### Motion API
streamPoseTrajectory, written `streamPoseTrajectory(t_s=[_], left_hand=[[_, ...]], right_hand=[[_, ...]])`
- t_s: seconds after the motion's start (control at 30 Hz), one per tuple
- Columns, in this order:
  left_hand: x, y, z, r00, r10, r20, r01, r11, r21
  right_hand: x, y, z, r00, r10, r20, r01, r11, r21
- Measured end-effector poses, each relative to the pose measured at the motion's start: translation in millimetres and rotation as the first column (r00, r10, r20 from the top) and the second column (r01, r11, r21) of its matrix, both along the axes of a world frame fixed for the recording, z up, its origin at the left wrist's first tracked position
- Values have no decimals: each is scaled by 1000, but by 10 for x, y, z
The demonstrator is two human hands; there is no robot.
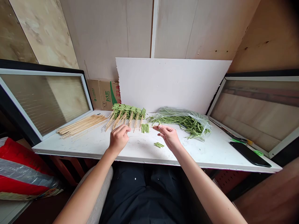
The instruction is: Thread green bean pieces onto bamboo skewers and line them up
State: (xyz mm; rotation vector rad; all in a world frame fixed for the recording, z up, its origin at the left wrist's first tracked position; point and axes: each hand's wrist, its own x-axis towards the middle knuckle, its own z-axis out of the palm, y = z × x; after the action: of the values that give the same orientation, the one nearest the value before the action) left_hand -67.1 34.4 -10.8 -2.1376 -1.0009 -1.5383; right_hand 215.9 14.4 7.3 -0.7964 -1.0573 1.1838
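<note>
My left hand [119,137] is closed on one end of a thin wooden skewer [134,128]. Several short green bean pieces [145,128] are threaded side by side on it, between my two hands. At the skewer's other end, my right hand [168,134] pinches a short green bean piece [159,123] between thumb and fingers. Below the hands, a few cut bean pieces [159,145] lie on the white table [140,152]. Behind my left hand is a pile of loaded bean skewers [128,111], their bare sticks pointing forward.
Bare skewers [81,126] lie at the left. Long green beans in a clear plastic bag [187,119] rest right of centre. A black phone [250,153] and scissors [238,138] are at the right. A cardboard box [102,95] and a white board [173,84] stand behind.
</note>
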Motion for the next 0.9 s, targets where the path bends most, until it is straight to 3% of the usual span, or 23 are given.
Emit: streamPoseTrajectory(t_s=[0.4,0.6,0.9], left_hand=[[29,-66,65,1000,-10,22,10,1000,-8],[110,-140,93,996,-87,7,87,996,-3],[182,-219,165,997,-67,37,66,998,8]], right_hand=[[3,-13,8,998,48,-41,-47,998,28],[-145,-83,4,999,42,-11,-42,999,20],[-182,-104,15,1000,20,-6,-20,1000,10]])
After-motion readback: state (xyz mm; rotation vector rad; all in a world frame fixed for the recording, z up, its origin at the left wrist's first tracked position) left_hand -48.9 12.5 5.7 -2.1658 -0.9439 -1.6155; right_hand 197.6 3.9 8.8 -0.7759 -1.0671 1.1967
